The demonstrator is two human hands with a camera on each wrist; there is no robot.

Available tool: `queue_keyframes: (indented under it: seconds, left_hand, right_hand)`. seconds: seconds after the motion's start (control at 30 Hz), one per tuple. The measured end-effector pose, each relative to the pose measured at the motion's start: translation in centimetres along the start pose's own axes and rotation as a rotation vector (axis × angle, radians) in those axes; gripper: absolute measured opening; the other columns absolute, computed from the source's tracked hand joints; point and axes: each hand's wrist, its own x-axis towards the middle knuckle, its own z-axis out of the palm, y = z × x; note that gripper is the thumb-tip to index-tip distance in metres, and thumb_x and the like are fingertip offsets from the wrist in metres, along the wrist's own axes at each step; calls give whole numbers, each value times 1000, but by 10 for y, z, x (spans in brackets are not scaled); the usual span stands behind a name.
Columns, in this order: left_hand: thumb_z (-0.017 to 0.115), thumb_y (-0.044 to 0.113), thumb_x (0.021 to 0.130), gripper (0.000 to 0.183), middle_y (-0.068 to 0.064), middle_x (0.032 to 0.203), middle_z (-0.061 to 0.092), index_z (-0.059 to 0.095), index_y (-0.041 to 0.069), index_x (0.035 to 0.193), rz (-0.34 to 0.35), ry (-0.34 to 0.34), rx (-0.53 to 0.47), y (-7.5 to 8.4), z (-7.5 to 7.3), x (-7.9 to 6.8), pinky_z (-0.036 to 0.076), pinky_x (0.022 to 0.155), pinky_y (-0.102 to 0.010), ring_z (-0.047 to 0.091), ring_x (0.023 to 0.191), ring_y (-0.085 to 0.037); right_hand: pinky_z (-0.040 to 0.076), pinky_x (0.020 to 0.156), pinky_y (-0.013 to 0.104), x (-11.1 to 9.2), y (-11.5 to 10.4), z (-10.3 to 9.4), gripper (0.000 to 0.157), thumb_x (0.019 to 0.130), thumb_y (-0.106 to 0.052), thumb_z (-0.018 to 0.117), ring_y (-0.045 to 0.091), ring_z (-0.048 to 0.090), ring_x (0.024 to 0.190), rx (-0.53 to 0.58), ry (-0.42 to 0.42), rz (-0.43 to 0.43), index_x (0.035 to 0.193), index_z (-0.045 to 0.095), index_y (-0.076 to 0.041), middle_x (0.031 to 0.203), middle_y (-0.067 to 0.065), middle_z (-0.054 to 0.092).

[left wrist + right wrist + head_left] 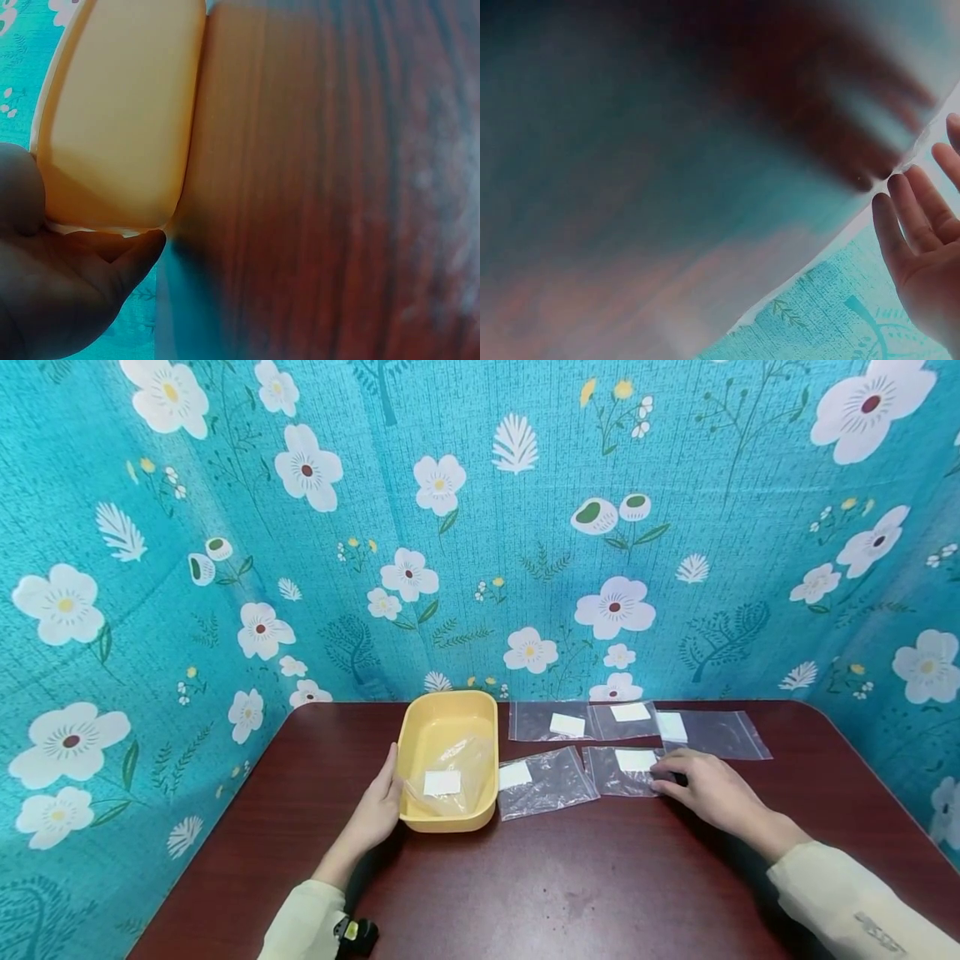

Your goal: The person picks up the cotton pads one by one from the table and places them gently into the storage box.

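A yellow plastic tub (486,806) stands on the table, and my left hand (378,802) grips its left side. In the left wrist view the thumb and fingers lie against the tub's wall (124,120). Inside the tub lies a clear zip bag (472,768) with a white label (442,782). My right hand (705,785) is at the right edge of a small clear zip bag (607,777) with a white label. Its fingertips touch that edge, thumb apart from the fingers. In the right wrist view the fingers (907,210) reach down to the tabletop beside clear plastic.
Another labelled zip bag (555,781) lies right against the tub. Behind, a row of labelled bags runs along the table's back edge, ending in one bag (723,735) at the right. A blue flowered curtain (480,552) hangs behind the dark brown table (540,893).
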Motion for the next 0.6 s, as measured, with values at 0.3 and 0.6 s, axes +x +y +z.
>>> queue_keyframes:
  seconds: [0.3, 0.6]
  left_hand:
    - [34, 11, 110, 61, -11, 168, 9, 3, 10, 162, -9, 0, 4, 2, 0, 0, 18, 118, -49, 11, 152, -29]
    - [33, 11, 110, 60, -14, 167, 8, 3, 9, 162, -14, 6, 19, 2, 0, -1, 17, 118, -51, 10, 152, -30]
  right_hand:
    - [52, 85, 55, 4, -2, 3, 30, 85, -23, 81, 33, 65, 97, -23, 7, 7, 109, 78, -6, 104, 12, 68]
    - [54, 81, 52, 7, -3, 5, 13, 84, -17, 82, 26, 65, 88, -22, 9, -12, 96, 81, -12, 95, 4, 69]
